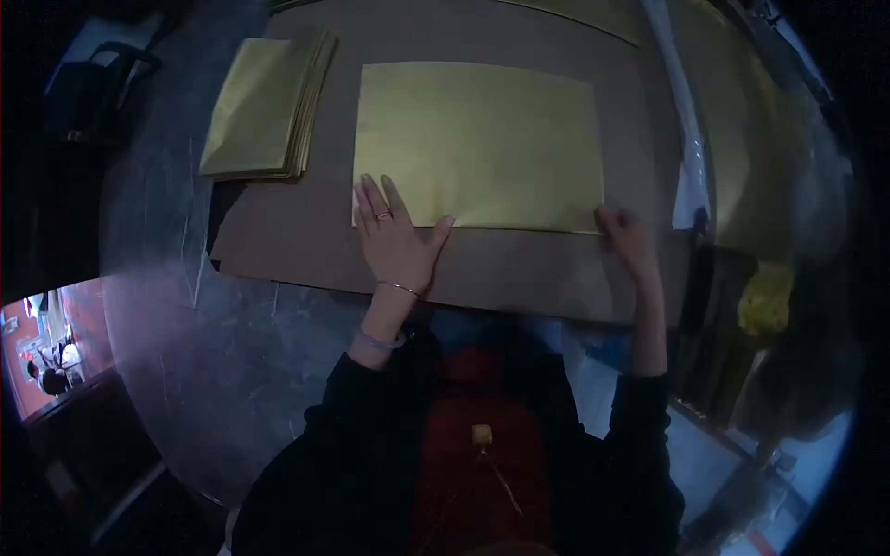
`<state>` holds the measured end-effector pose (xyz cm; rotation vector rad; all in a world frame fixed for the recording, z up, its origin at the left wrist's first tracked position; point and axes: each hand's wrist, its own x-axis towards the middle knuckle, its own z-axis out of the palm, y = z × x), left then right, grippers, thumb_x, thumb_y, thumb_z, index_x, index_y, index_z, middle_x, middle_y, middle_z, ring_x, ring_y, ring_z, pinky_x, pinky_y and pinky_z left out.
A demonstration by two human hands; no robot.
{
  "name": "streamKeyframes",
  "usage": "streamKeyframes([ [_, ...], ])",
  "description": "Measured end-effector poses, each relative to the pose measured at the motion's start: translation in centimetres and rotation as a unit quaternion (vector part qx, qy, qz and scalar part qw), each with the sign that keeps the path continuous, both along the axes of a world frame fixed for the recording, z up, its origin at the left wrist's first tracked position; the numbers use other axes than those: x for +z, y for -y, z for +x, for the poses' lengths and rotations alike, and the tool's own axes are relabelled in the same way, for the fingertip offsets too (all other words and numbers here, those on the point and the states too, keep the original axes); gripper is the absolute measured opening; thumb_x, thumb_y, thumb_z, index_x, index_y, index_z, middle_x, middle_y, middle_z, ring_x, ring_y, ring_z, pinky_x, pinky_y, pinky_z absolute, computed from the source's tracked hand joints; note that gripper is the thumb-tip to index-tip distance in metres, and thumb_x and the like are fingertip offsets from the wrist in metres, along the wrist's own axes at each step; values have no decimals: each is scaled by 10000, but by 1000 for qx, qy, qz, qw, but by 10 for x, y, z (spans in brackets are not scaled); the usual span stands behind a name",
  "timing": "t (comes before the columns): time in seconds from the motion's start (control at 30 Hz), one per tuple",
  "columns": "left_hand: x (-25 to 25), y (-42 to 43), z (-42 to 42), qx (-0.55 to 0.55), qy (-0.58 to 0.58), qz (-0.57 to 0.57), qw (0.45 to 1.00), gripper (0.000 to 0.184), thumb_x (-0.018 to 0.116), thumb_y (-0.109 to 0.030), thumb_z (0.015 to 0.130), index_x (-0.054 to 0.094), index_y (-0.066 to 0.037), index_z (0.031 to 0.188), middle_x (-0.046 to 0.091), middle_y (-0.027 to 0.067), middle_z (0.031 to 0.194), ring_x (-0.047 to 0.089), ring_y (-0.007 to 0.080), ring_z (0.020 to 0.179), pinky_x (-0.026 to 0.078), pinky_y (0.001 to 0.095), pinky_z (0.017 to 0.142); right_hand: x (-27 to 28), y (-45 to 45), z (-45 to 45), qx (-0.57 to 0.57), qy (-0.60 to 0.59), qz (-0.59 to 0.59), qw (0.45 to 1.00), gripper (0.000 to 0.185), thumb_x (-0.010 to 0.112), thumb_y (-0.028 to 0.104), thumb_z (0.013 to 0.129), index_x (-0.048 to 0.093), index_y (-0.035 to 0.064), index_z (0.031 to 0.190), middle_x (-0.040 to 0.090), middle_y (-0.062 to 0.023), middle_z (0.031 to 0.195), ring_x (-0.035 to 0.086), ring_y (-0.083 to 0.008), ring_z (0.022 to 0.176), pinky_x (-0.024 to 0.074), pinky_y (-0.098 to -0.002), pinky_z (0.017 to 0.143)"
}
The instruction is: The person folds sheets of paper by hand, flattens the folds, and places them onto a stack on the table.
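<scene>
A large gold paper sheet (482, 139) lies flat on a brown cardboard board in the middle of the head view. My left hand (397, 243) rests on its near left corner, open, fingers stretched forward and thumb spread along the near edge. A ring and bracelets show on that hand and wrist. At the near right corner, my right hand (632, 239) has its fingers curled together in a pinch on the sheet's edge; its fingertips are partly hidden and dim.
A stack of folded gold paper (255, 107) sits at the left on the cardboard board (297, 250). Along the right runs a strip of clear plastic (686, 111). Crumpled yellow material (766, 301) is at the far right. A bright doorway or window (46, 352) shows at the lower left.
</scene>
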<state>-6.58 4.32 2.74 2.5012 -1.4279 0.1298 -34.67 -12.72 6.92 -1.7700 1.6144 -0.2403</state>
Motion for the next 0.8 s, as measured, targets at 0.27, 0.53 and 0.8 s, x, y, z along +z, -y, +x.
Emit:
streamKeyframes([
  [0.27,11,7,-24,-321,-183,28,929,566,492,-352,930,343,-90,1409,365,92,1448,323,266,1348,265,458,1091,-22,-19,6,-193,423,130,875,376,653,270,874,508,-12,1077,572,-78,990,568,-147,848,507,-314,763],
  [0.53,5,-1,-37,-343,-135,3,930,669,489,-462,897,321,-84,1423,325,57,1479,278,238,1372,250,430,1096,-2,-61,62,-321,599,206,704,373,545,174,946,452,20,1273,492,-120,1263,488,-224,1163,398,-357,1035],
  [0.8,4,-2,-40,-347,-110,41,931,650,470,-480,887,368,-90,1397,335,78,1462,248,234,1377,185,410,1130,44,-85,146,-48,320,30,946,412,437,175,981,398,7,1355,504,-150,1291,500,-229,1137,389,-348,985],
])
